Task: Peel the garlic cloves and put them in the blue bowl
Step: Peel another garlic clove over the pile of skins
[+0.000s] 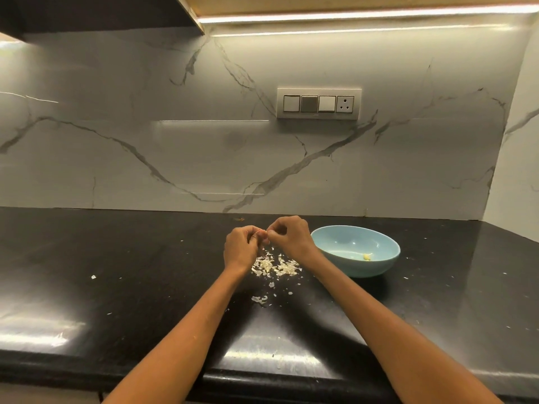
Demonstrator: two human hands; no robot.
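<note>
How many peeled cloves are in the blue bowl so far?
1: a single peeled clove lies on the floor of the blue bowl, toward its right side. The near wall could hide another.

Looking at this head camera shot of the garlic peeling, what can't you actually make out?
- Clove: hidden in the head view by the curled fingers of the left hand and right hand; how much is peeled is unknowable.
- Grip: which fingers pinch is too small to tell.
- Bowl: the pale piece inside is too small to identify surely.
- Skins: any unpeeled cloves among them are indistinguishable.
</note>
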